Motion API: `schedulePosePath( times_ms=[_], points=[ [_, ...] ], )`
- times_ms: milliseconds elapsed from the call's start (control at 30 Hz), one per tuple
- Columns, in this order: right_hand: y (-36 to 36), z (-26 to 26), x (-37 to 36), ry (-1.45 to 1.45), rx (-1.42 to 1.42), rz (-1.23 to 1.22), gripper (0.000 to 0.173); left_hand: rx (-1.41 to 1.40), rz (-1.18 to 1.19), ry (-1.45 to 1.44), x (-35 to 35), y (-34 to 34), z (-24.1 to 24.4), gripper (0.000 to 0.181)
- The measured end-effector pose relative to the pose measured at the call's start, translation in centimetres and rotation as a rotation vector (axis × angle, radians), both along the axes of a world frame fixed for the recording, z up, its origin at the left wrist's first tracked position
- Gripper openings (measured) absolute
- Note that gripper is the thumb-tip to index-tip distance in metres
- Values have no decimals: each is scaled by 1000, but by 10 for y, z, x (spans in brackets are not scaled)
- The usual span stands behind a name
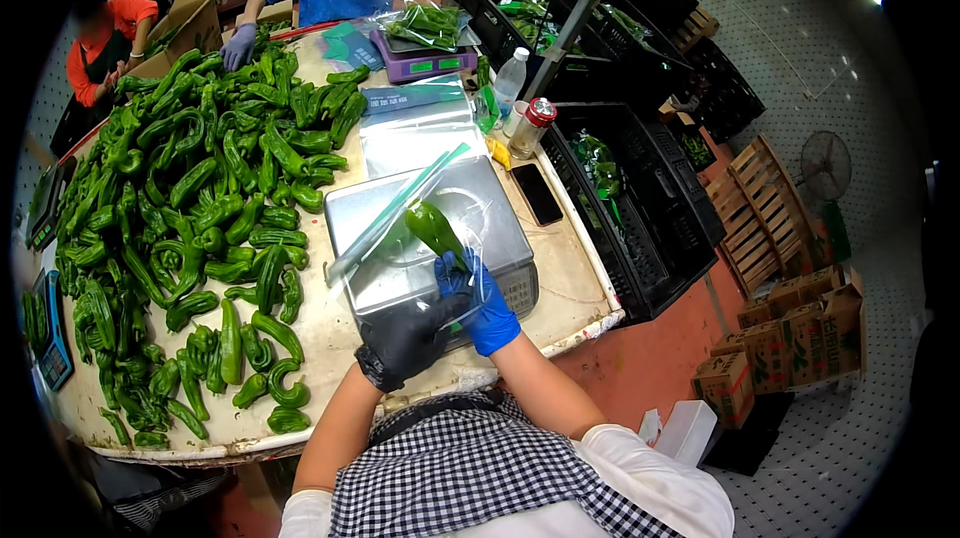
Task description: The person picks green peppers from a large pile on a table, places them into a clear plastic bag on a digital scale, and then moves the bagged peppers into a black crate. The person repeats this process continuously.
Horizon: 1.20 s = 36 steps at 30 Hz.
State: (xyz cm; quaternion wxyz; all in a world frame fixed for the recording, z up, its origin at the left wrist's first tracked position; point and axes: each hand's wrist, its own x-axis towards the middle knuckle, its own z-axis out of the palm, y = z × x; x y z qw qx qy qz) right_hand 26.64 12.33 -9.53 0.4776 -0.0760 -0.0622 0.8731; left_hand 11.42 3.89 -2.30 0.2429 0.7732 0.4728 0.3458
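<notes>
My right hand, in a blue glove, grips the lower end of a green pepper above the metal weighing scale. Around the pepper is a clear plastic bag with a green-edged strip across its top; whether the pepper is fully inside, I cannot tell. Gloved in black, my left hand holds the bag's lower part at the scale's front edge. A large heap of green peppers covers the table's left side. Flat clear bags lie just beyond the scale.
On the right stand a phone, a red-lidded jar and a plastic bottle. Black crates adjoin the table's right edge. Across the table, a co-worker's gloved hand touches the heap beside a purple scale.
</notes>
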Motion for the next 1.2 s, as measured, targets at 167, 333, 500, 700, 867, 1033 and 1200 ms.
schedulePosePath(
  times_ms=[167, 333, 500, 700, 867, 1033, 1200],
  points=[
    [-9, 39, -13, -909, 776, -215, 42, 68, -236, -262, -1, 3, 4, 54],
    [2, 40, 5, -1716, 1254, -57, 46, 89, -256, -5, 0, -2, 22, 55],
    [23, 34, 12, -924, 154, 171, 25, -52, -106, 109, 9, -4, 15, 71],
    [55, -4, 8, -253, -308, -55, 27, -94, -49, 262, -7, 1, 3, 73],
    [40, 9, -5, -1672, 908, -556, 27, -172, 125, 168, -26, 4, 16, 69],
    [38, 29, -7, -2005, 1221, -232, 45, -128, 49, -24, -8, 0, 3, 68],
    [62, 31, 0, -1234, 614, -314, 40, -160, 76, 156, -4, -11, 13, 72]
  ],
)
